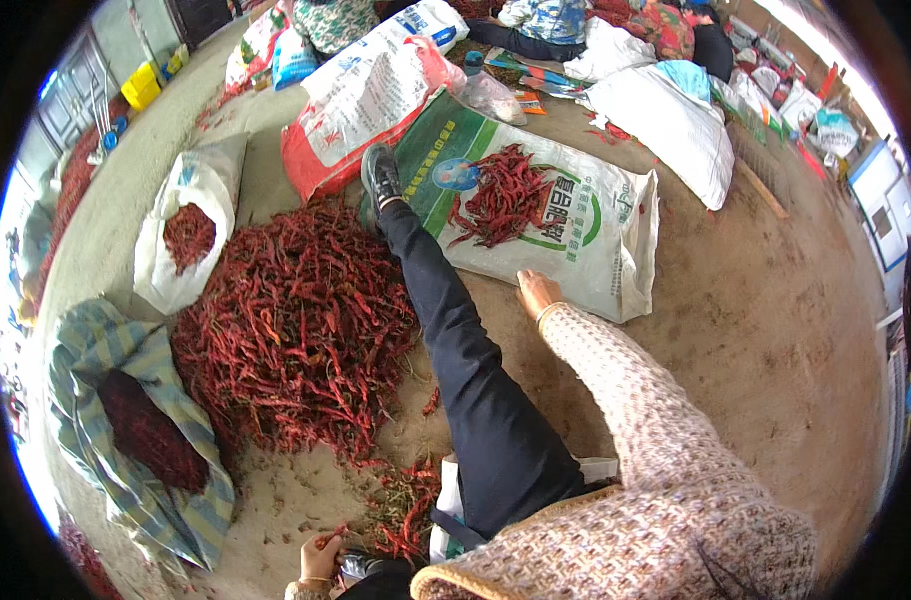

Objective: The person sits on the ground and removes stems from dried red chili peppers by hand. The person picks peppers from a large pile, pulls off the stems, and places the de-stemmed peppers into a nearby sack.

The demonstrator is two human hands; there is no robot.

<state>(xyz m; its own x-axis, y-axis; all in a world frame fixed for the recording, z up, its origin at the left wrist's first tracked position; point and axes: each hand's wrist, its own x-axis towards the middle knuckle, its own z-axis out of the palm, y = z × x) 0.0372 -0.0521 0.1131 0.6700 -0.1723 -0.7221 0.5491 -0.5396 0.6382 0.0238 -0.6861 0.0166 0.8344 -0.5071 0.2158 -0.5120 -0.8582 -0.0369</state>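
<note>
My left hand (pixel 317 562) is low in the picture, beside a small heap of red chili peppers with stalks (pixel 407 515). Its fingers are curled around a red chili pepper (pixel 327 538), only partly visible. My right hand (pixel 537 292) reaches forward over the near edge of a flattened white and green sack (pixel 605 265); its fingers look loosely apart, with nothing seen in them. On that sack lies a pile of picked red chili peppers (pixel 503 198). A large heap of dried red chili peppers (pixel 295 325) covers the floor left of my outstretched leg.
A white sack (pixel 165 270) and a blue-green striped sack (pixel 190 500), both holding red peppers, stand open at the left. A red and white sack (pixel 365 110) lies beyond my shoe (pixel 381 175). Other people sit among sacks at the back, including a large white sack (pixel 665 120).
</note>
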